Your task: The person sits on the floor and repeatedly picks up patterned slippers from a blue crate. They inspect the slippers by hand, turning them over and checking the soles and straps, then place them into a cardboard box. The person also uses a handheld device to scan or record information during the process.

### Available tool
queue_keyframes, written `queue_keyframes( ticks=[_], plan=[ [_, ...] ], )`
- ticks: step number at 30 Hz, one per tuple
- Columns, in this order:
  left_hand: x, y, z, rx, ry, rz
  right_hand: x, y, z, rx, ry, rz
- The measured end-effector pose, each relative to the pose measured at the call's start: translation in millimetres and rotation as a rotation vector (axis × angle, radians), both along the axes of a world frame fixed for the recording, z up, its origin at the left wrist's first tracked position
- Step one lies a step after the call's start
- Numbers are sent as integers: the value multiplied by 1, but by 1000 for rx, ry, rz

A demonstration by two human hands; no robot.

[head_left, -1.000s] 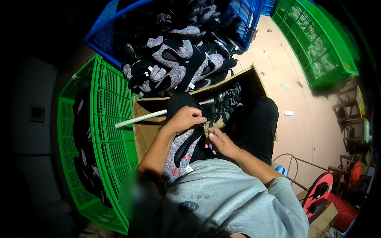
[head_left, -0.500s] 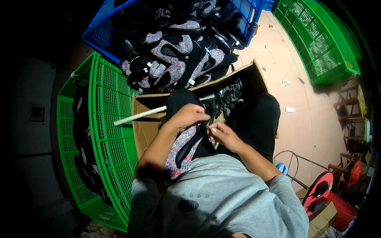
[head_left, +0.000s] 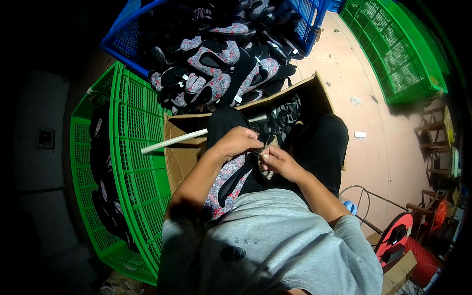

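Observation:
A cloth shoe [head_left: 227, 179] patterned in grey and red, with a black opening, lies along my left thigh against my shirt. My left hand [head_left: 240, 143] is closed on its far end, thumb and fingers pinched together. Just right of it, my right hand [head_left: 280, 163] pinches something small and dark at the shoe's black tip; its kind is too small to make out. The fingertips of both hands nearly meet. Beyond my knees stands an open cardboard box [head_left: 184, 161] with black scraps [head_left: 285, 118] inside, and a pale rod [head_left: 174, 141] lies across it.
Similar floral shoes [head_left: 216, 69] are heaped up ahead, spilling from a blue crate [head_left: 120, 46]. A green crate [head_left: 140, 142] with dark shoes stands at my left, another green crate [head_left: 386, 49] at the far right. A red round-topped object [head_left: 396, 233] stands near right.
My right hand has shifted slightly up and closer to the left hand's fingertips. The left hand has moved a little to the right, still holding the shoe.

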State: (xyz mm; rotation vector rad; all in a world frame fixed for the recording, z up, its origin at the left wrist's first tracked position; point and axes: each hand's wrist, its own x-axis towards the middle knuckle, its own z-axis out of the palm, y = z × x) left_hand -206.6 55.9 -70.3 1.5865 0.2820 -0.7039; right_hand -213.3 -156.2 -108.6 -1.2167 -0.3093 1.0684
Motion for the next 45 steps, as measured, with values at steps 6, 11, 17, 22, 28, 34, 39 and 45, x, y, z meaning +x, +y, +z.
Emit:
queue_keyframes(
  ticks=[6,11,17,22,28,34,39,45],
  plan=[
    [1,-1,0,1,12,-2,3,-2,-2,34,75,14],
    [1,-2,2,-4,17,-6,4,0,-15,66,10,2],
    [1,-3,-5,22,-4,-10,6,1,-12,84,-48,-15],
    [1,-4,-8,47,-12,-11,6,0,-12,93,-8,-21],
    [2,-4,-9,56,-16,-11,7,-1,-14,119,24,-32],
    [2,-7,-7,72,-32,-12,6,0,-16,127,38,-39],
    [2,-8,-6,61,-22,4,6,-1,-14,131,46,-39],
    [3,-9,-9,70,-9,16,5,-1,-22,126,48,-84]
  ],
)
